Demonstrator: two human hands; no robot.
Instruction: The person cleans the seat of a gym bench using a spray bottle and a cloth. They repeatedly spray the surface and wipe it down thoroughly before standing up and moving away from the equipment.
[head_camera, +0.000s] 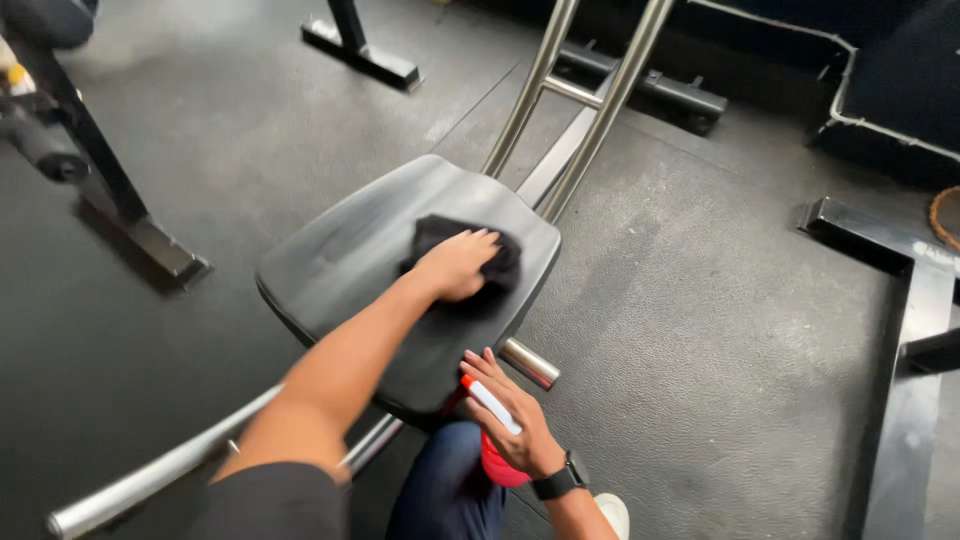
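Note:
A black padded seat (340, 250) on a steel-tube frame fills the middle of the view. My left hand (457, 262) presses flat on a dark cloth (440, 232) lying on the pad's right side. Below the pad's near edge, my right hand (510, 420) grips a red spray bottle (497, 462) with a white and red trigger head. A black watch sits on that wrist. My knee in dark blue trousers shows under the bottle.
Two shiny steel tubes (590, 110) rise from the seat toward the back. Black machine bases stand at the left (140, 235), top (365, 58) and right (905, 330). The floor is dark rubber matting (700, 330).

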